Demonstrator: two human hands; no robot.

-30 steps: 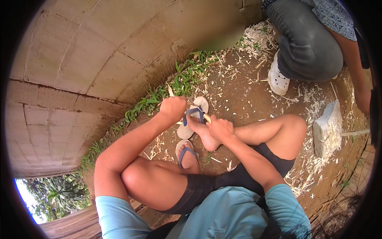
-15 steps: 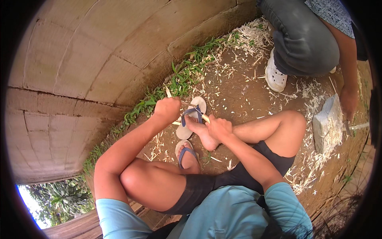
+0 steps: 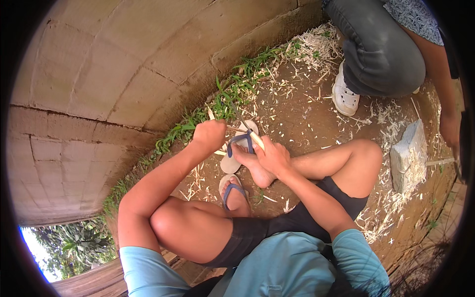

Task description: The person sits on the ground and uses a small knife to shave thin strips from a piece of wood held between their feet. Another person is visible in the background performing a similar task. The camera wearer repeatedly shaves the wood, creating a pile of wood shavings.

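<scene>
Stick point(image 3: 235, 128), pale-tipped, juts from both sides of my left grip point(image 3: 210, 135), a tight fist just left of the blue-strapped sandal point(image 3: 230, 164) on the bare earth point(image 3: 292, 123). To the sandal's right, my right grip point(image 3: 273, 155) wraps closely around the light handle of a knife point(image 3: 256, 139). Its blade now angles up past the sandal toward the grass point(image 3: 188, 126); a half second earlier it lay lower, nearer the stick's line, with less handle showing. My left fist has barely moved. Well right of the sandal, beyond a gray block point(image 3: 403, 153), a co-worker's hand point(image 3: 450, 129) has shifted away from that block.
</scene>
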